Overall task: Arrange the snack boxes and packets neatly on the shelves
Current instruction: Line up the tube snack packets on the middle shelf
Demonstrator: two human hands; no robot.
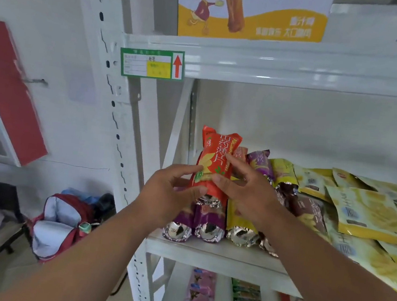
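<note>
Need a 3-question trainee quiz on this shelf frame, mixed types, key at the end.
1. True or false: both hands hold the red packet.
2. The flat yellow pouches lie where on the middle shelf? A) left end B) right side C) not on it
3. What sits on the shelf above?

Key: 1. True: left hand and right hand pinch it. 2. B. 3. A yellow-and-white carton with a cartoon bird.

A single head-worn wide-angle view looks forward and slightly down, close to a white shelf [218,253] of snack packets, with both forearms reaching in from the lower edge.
</note>
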